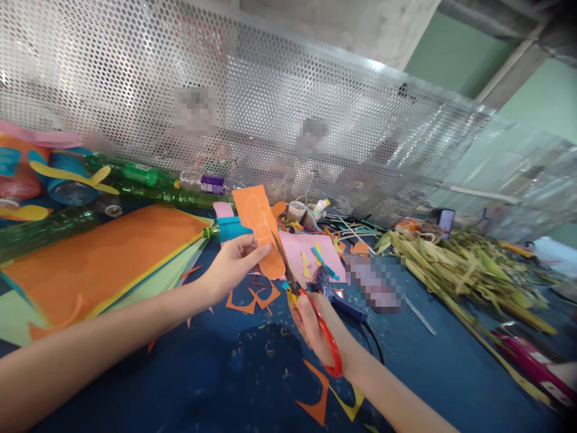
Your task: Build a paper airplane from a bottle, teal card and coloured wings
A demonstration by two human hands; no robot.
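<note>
Between thumb and fingers, my left hand (237,261) pinches a strip of orange paper (256,210) with rounded outlines drawn on it. My right hand (318,322) grips red-handled scissors (331,346). Their dark blades (286,264) lie along the right edge of the orange paper; whether they touch it is hard to tell. Below the paper, cut orange scraps (255,297) lie on the blue table (216,367). A pink sheet (297,252) with small coloured scraps is behind the scissors. Close to my right hand sits a dark blue glue gun (345,304).
Stacked coloured paper (112,258) covers the left side, with green plastic bottles (144,174) behind it. Dry corn husks (478,270) spread over the right, near a phone (446,222). A perforated metal screen (270,102) runs along the back. Further scraps (318,391) lie in front.
</note>
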